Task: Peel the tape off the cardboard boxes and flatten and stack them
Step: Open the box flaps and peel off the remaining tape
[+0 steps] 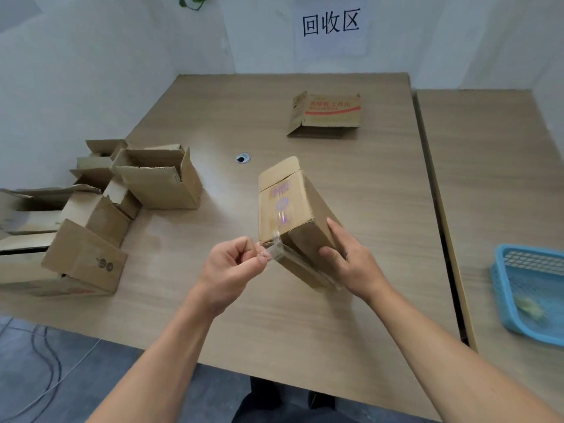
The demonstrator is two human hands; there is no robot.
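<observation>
The left hand [233,264] pinches the clear tape [272,251] while the right hand [351,257] holds the tilted box [293,221].

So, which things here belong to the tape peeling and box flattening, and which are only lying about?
Job: held box, clear tape pinched by left hand, right hand steadying it, open boxes at left, flattened box at back.
Lying about: blue basket, wall sign, cable hole.
</observation>
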